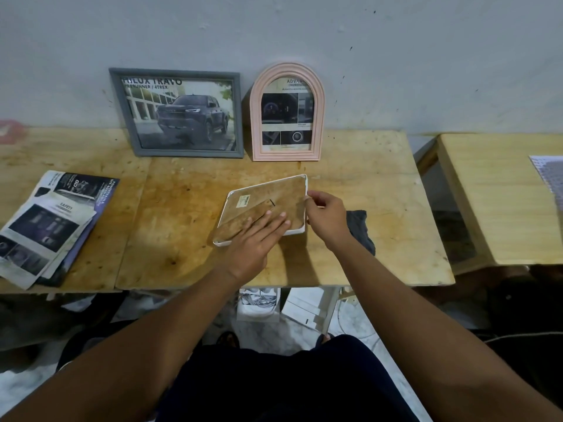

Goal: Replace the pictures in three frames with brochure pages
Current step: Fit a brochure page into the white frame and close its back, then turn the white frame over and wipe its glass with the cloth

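Two frames already stand done against the wall: the grey frame (189, 152) at upper left of centre and the pink arched frame (319, 129) beside it, each showing a brochure page. The step in hand looks to be the back of the third one, the white frame (295, 231). It lies face down at the centre of the bench (365, 184). Whether a page is already inside cannot be told, as only the brown backing board (280, 196) shows.

The left hand (259, 236) lies flat with straight fingers, pressing on the board and its folded stand leg (240, 220). The right hand (327, 217) pinches thumb to forefinger at the frame's right rim. Whether it holds the rim itself or a small clip there is too small to tell.

To do this well, the flat hand should press evenly so the board sits square inside the rim. The pinching hand can then work round the edge one fastening at a time, without lifting the frame.

The frame's long axis runs from lower left to upper right in the picture, skewed to the bench edge. Its far short end points toward the pink frame. The stand leg follows the same diagonal.

The brochure pages (51, 220) lie well apart at the left edge, and a dark cloth (361, 229) lies just right of the right hand.
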